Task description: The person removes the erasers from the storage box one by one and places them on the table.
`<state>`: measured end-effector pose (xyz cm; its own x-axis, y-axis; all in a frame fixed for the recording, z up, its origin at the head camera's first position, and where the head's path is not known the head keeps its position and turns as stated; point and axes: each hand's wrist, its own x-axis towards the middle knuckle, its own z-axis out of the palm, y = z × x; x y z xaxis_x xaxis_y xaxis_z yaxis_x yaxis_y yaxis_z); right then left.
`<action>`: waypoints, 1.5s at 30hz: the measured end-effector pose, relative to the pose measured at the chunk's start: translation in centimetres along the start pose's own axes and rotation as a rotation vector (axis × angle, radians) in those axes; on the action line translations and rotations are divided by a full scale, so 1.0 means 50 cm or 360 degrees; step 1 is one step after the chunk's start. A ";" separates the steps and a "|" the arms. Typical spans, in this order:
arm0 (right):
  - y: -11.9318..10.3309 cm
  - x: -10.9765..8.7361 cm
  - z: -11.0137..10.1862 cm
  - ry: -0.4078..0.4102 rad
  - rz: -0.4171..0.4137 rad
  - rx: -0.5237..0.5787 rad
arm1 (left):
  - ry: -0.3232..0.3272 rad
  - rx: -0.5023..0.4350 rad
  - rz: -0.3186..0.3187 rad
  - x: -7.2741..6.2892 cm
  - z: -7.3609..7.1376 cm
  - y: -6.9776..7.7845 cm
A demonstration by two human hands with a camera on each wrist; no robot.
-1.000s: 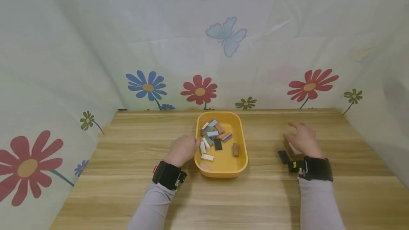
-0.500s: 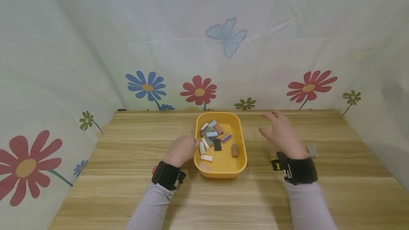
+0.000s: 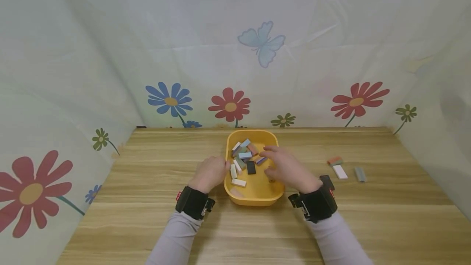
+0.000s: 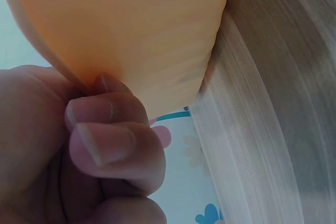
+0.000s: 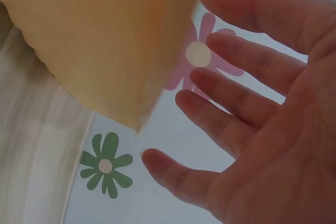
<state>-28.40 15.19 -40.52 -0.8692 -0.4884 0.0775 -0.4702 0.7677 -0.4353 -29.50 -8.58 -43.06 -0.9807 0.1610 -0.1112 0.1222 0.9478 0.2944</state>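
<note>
A yellow plastic bin (image 3: 254, 202) stands on the wooden table with several small rectangular blocks in it, mostly toward its left side. My left hand (image 3: 209, 174) grips the bin's left rim; in the left wrist view its curled fingers (image 4: 123, 145) show against the bin's outer wall. Over the right rim reaches my right hand (image 3: 292, 169), fingers spread and holding nothing. A brown block (image 3: 271, 180) lies partly hidden beneath it. Left of its fingertips are a black block (image 3: 251, 167) and a purple-sided block (image 3: 261, 160).
To the right on the table (image 3: 397, 216) lie an orange-and-green block (image 3: 335, 160), a white block (image 3: 340, 171), a grey block (image 3: 360, 174) and a dark block (image 3: 326, 182) close by the right wristband. A flowered curtain (image 3: 301, 64) rises behind the table.
My right hand has travelled left from the blocks on the table to over the bin, uncovering those blocks. The left hand has stayed at the bin's rim.
</note>
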 end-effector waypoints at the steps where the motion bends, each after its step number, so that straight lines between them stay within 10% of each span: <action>1: -0.002 0.001 0.004 -0.0017 -0.0002 0.0016 | 0.0000 -0.0005 0.0000 0.000 0.000 0.000; 12: 0.014 0.007 0.045 -0.0184 0.0082 0.0041 | 0.0013 -0.0004 0.0024 -0.001 0.001 0.001; 32: 0.008 0.018 0.081 -0.0111 0.0005 -0.0472 | 0.0005 -0.0023 0.0019 0.000 -0.001 0.001; 45: 0.008 0.019 0.083 -0.0094 0.0019 -0.0477 | 0.0005 0.0002 0.0006 0.001 0.002 0.003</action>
<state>-28.76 13.30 -44.36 -0.8687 -0.4950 0.0176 -0.4917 0.8576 -0.1510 -29.50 -8.43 -43.09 -0.9807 0.1637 -0.1068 0.1262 0.9475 0.2939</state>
